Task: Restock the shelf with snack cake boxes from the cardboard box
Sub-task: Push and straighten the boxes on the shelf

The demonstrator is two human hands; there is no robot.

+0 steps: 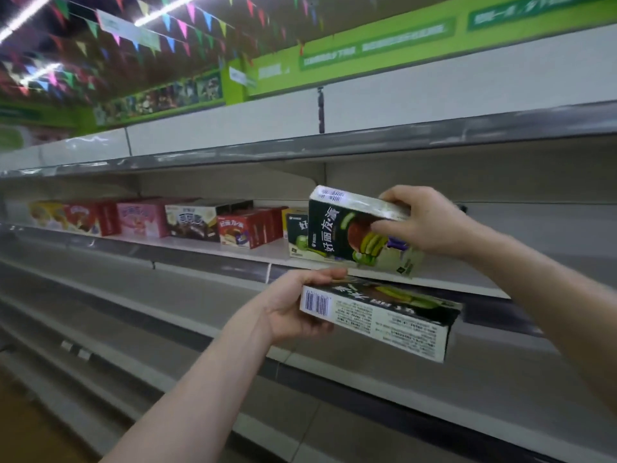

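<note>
Dark-green box [354, 228] "好丽友·派" | right hand [430, 222] grips | shelf [450, 279]

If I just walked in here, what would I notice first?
Probably the two dark green snack cake boxes held up in the middle. The right hand holds one green box at the shelf, and the left hand holds a second green box just below it. Behind them sits a row of red, pink and dark boxes; the shelves below look bare.
</note>
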